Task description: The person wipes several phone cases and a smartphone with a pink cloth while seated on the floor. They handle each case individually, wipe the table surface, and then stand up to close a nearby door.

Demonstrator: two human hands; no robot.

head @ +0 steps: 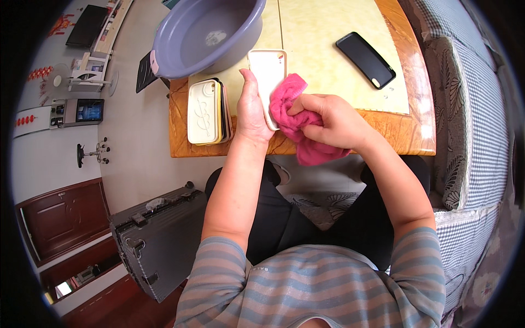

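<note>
My left hand holds a white phone case by its long edge, over the table's near side. A crumpled pink cloth is bunched in my right hand and touches the right side of that case; its lower part hangs past the table edge. Left of my left hand lies a stack of phone cases, topped by a cream one with a raised line pattern. A black phone case rests by itself on the right of the table.
A purple-grey plastic basin stands at the table's far left. The wooden table bears a yellow cover. A dark hard-shell suitcase stands on the floor at left, and a sofa with checked covers runs along the right.
</note>
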